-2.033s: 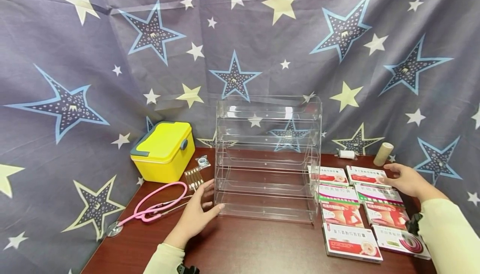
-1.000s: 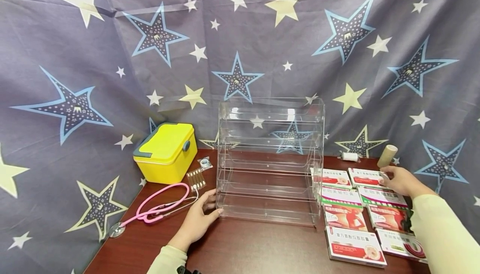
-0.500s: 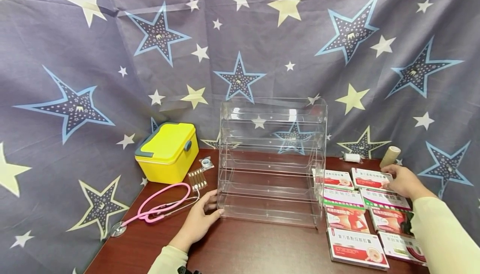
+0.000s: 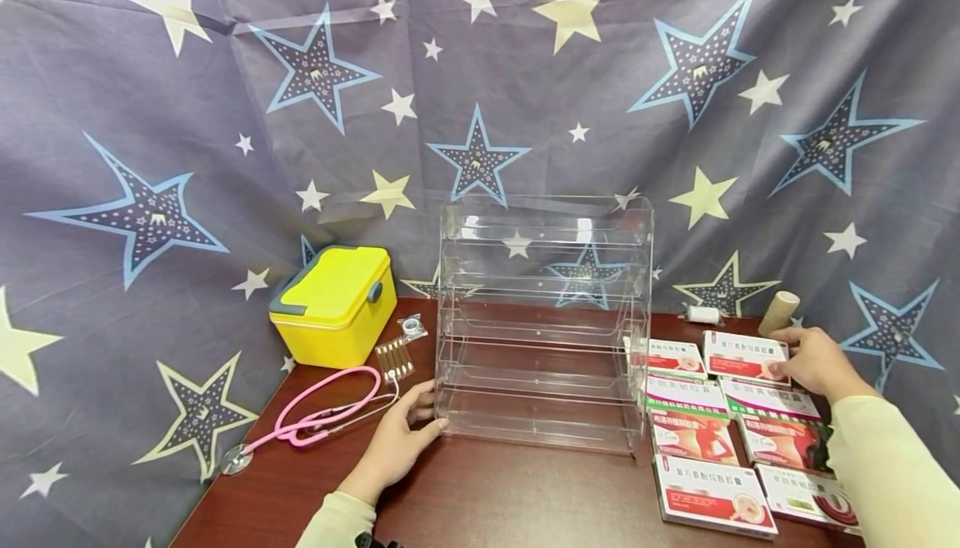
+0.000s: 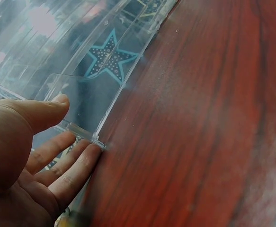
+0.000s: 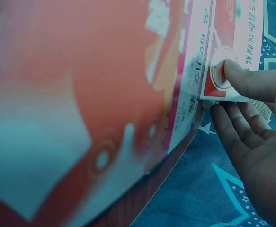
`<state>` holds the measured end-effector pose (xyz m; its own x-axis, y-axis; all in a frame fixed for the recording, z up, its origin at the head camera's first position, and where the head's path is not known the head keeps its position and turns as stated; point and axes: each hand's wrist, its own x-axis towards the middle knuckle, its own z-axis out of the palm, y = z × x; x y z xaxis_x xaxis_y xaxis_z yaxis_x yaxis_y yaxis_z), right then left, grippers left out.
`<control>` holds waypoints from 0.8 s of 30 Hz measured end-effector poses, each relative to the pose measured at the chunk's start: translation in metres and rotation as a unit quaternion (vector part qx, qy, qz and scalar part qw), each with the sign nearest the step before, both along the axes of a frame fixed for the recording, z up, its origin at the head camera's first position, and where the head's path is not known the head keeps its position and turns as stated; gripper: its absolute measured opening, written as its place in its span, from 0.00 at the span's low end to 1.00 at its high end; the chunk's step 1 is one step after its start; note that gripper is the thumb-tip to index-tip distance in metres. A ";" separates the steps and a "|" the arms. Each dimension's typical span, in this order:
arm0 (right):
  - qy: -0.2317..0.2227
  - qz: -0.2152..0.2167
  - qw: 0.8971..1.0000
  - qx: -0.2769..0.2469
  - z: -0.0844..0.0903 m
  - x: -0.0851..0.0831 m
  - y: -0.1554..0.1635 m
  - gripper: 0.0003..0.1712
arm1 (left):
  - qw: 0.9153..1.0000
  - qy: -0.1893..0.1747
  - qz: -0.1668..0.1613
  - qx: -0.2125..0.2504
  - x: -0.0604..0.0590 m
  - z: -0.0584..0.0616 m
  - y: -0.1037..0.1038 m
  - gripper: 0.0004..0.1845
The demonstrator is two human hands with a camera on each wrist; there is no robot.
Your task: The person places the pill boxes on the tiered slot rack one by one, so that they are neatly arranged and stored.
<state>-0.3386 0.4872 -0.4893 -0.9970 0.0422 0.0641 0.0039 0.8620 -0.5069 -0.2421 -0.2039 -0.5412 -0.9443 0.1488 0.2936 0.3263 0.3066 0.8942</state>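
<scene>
Lifting the red-and-white capsule box point(image 4: 742, 352) near the back right corner of the table point(image 4: 525, 490) should work best level, right hand point(image 4: 821, 365) clamped on its right end, left hand point(image 4: 401, 435) fingers apart, touching the clear rack point(image 4: 536, 427).

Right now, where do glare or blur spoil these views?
Head: two bright glare spots near the top of the clear rack; left wrist: hazy glare at upper left; right wrist: the nearest box is blurred, the pinched box sharper.

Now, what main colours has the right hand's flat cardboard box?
White and red box, clearest in head view.
</scene>
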 end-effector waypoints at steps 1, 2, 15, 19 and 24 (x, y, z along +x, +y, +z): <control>0.004 -0.002 1.000 -0.003 0.001 0.001 -0.001 0.35 | 1.000 0.000 0.000 0.000 0.000 0.000 0.000 0.31; 0.008 -0.003 1.000 -0.006 0.002 0.003 -0.001 0.33 | 1.000 0.000 -0.001 0.000 0.000 0.000 0.000 0.31; 0.109 -0.040 0.993 -0.033 0.021 0.017 -0.007 0.08 | 1.000 -0.007 -0.004 0.002 0.000 0.000 -0.001 0.32; 0.162 -0.050 0.985 -0.042 0.042 0.026 -0.009 0.09 | 1.000 -0.011 0.001 0.002 0.000 -0.001 -0.001 0.32; 0.238 -0.086 0.958 -0.136 0.089 0.037 -0.025 0.10 | 1.000 -0.022 0.003 0.003 0.000 -0.001 -0.002 0.31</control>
<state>-0.3017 0.4625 -0.4002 -0.8346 0.2829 0.4727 -0.1535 0.7046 -0.6928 -0.2418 -0.2061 -0.5421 -0.9571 0.1413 0.2528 0.2849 0.3021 0.9097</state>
